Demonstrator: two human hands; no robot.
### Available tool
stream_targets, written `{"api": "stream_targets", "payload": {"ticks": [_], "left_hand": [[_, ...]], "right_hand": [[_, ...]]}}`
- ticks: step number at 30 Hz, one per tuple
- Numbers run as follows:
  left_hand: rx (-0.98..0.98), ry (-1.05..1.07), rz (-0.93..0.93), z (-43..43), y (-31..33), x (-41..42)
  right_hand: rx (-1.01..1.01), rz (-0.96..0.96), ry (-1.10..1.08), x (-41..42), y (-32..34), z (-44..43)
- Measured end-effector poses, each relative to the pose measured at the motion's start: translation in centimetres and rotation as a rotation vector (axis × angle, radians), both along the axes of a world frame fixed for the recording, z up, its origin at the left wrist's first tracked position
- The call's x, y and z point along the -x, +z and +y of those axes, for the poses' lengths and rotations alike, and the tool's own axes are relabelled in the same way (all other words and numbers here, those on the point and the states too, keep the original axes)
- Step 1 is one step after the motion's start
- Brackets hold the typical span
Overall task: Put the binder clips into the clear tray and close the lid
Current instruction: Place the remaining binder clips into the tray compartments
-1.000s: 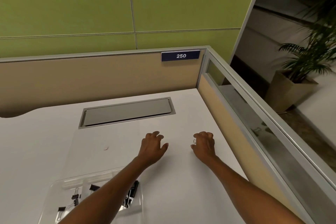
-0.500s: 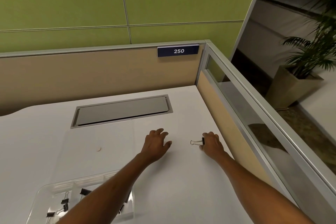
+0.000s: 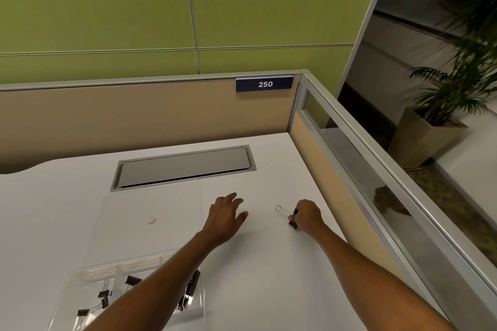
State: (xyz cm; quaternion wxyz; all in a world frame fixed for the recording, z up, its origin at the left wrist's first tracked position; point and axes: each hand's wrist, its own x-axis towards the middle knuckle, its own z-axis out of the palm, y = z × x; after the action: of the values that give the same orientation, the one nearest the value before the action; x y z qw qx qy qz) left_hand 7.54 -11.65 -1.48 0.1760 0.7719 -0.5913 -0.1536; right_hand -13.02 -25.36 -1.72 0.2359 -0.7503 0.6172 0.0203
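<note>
Clip (image 3: 291, 219) in R hand (image 3: 309, 216)

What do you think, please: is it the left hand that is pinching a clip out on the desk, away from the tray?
Not quite: the head view shows the right hand pinching the clip out on the desk, away from the tray. The left hand is open and empty.

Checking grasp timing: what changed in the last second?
The right hand has taken hold of a clip: it now pinches the black body, wire handle sticking out, where earlier only a wire loop showed. The left hand stays spread on the desk; tray and open lid unmoved.
</note>
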Motion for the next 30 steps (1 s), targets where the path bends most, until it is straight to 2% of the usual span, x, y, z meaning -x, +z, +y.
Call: {"api": "stream_targets", "payload": {"ticks": [13,23,26,30], "left_hand": [[0.036,0.038,-0.028,5.1,1.9,-1.7],[0.073,0.14,-0.041,10.7,3.0,-5.0],[0.077,0.173,-0.038,12.5,2.9,-6.0],[0.075,0.21,-0.03,15.1,2.7,-7.2]], "right_hand": [[-0.037,-0.286,-0.112,-4.1,3.1,6.2],[-0.141,-0.508,0.023,-9.4,4.6,15.7],[-0.171,-0.523,0.077,-11.0,4.3,18.5],[-0.134,-0.415,0.127,-12.7,3.4,21.4]]}}
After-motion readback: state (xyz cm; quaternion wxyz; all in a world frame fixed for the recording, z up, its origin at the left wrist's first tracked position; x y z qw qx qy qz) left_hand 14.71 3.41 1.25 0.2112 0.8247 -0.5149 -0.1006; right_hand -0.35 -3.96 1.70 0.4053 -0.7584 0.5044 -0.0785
